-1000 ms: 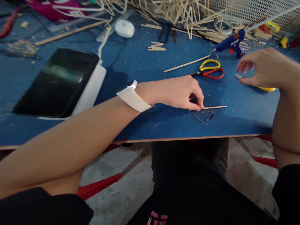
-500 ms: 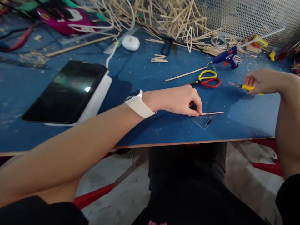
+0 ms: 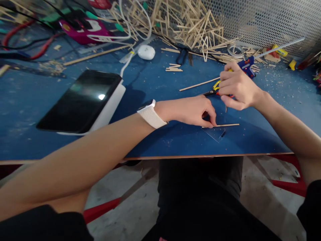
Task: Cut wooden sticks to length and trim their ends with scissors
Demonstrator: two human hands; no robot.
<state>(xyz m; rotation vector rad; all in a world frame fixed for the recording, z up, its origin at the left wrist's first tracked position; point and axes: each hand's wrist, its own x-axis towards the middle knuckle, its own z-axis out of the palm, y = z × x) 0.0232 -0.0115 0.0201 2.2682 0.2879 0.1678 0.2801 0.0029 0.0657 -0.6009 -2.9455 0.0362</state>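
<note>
My left hand (image 3: 198,112), with a watch (image 3: 147,108) on its wrist, pinches a thin wooden stick (image 3: 229,125) against the blue table. Just below the stick lies a small clear plastic piece (image 3: 214,135) with a dark mark. My right hand (image 3: 239,87) is closed around the craft knife, held over the table to the right of my left hand. Only its blade (image 3: 226,109) shows, pointing down above the stick and apart from it; the handle is hidden by the fingers. Scissors (image 3: 215,88) with yellow and red handles lie partly behind my right hand.
A blue glue gun (image 3: 248,67) and a longer stick (image 3: 199,84) lie behind my right hand. On the left sits a dark tablet (image 3: 81,100), near a white case (image 3: 146,52). Loose sticks (image 3: 190,26) pile up at the back. The table's edge (image 3: 175,157) runs before me.
My right hand has swung left with the craft knife, turning its blade downward near the stick. My left hand keeps its pinch on the stick. The view has shifted slightly.
</note>
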